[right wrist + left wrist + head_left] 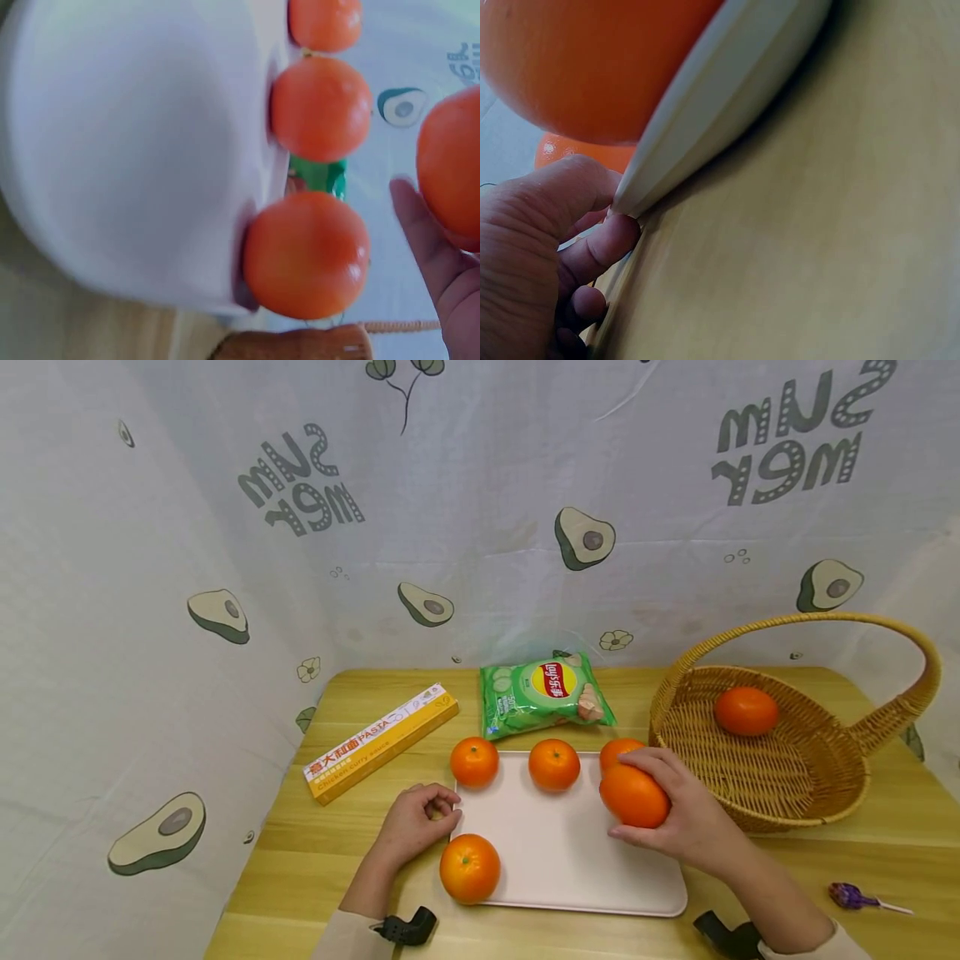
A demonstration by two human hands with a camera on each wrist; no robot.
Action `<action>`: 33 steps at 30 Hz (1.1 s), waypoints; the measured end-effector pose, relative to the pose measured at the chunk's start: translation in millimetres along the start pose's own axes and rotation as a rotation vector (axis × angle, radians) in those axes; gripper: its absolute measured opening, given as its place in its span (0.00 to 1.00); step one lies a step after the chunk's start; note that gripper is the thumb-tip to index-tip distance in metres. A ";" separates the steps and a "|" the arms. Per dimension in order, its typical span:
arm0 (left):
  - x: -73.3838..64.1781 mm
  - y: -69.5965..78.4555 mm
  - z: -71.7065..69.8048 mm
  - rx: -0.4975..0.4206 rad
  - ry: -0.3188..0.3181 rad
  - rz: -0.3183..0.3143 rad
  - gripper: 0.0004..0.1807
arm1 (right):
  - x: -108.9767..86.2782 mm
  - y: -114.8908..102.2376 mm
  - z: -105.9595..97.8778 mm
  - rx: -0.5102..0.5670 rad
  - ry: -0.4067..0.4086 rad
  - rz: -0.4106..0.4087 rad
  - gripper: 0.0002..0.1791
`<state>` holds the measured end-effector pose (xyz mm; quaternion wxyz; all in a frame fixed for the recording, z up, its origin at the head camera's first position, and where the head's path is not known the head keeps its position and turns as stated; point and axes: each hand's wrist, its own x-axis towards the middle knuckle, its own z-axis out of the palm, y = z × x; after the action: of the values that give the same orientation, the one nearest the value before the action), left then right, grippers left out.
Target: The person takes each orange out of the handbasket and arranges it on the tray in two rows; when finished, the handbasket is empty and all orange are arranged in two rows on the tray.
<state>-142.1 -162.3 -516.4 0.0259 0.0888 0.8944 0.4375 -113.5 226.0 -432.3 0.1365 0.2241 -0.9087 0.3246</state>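
Note:
My left hand (415,822) is at the left edge of a pale pink rectangular tray (562,868). In the left wrist view, its thumb and finger pinch the tray's rim (682,142). Above the tray's right side, my right hand (693,818) holds a smooth, oval orange fruit (634,797), which partly hides another orange fruit (619,750) at the back right corner. Along the tray's back edge sit two more, one at the left corner (475,762) and one mid-edge (554,765). An orange (469,868) with a green stem spot rests at the front left corner.
A wicker basket (761,777) with a tall handle stands right of the tray, one orange-red fruit (746,711) inside. Behind lie a green Lay's chip bag (543,696) and a yellow pasta box (382,743). A purple-wrapped lollipop (847,896) lies at front right.

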 end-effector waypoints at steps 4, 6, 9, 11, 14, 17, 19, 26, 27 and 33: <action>0.2 0.1 0.1 0.002 -0.002 0.002 0.07 | -1.4 -0.2 9.2 0.024 -0.004 -0.031 0.46; 0.1 0.2 0.0 0.005 -0.001 0.010 0.07 | -1.6 0.2 12.9 0.039 -0.003 -0.056 0.44; 0.2 0.2 -0.1 0.005 0.000 0.014 0.07 | -1.4 0.6 18.0 0.052 -0.001 -0.098 0.41; 0.1 0.3 -0.1 0.005 0.000 0.013 0.07 | -1.3 0.3 21.0 0.047 0.000 -0.129 0.38; -0.1 0.7 -0.1 0.005 -0.002 -0.003 0.07 | -1.4 -1.5 25.1 0.019 0.017 -0.175 0.34; -0.4 1.1 -0.1 0.010 -0.003 0.003 0.07 | -1.8 -4.7 27.9 -0.002 0.028 -0.187 0.31; -0.5 1.3 -0.1 0.011 -0.002 0.007 0.07 | -2.4 -7.2 28.8 -0.001 0.022 -0.165 0.30; -0.2 0.4 -0.1 0.009 -0.001 0.013 0.07 | -3.6 -13.5 30.9 0.010 -0.041 -0.051 0.31; -0.3 0.2 -0.1 0.010 -0.002 0.012 0.07 | -3.7 -14.0 31.5 0.013 -0.046 -0.041 0.33; -0.6 0.4 0.0 0.009 -0.001 0.013 0.07 | -5.1 -17.1 34.4 0.029 -0.080 -0.030 0.40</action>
<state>-141.6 -162.2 -516.1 0.0233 0.0948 0.8959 0.4335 -104.2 193.5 -451.2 0.1016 0.2522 -0.9053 0.3263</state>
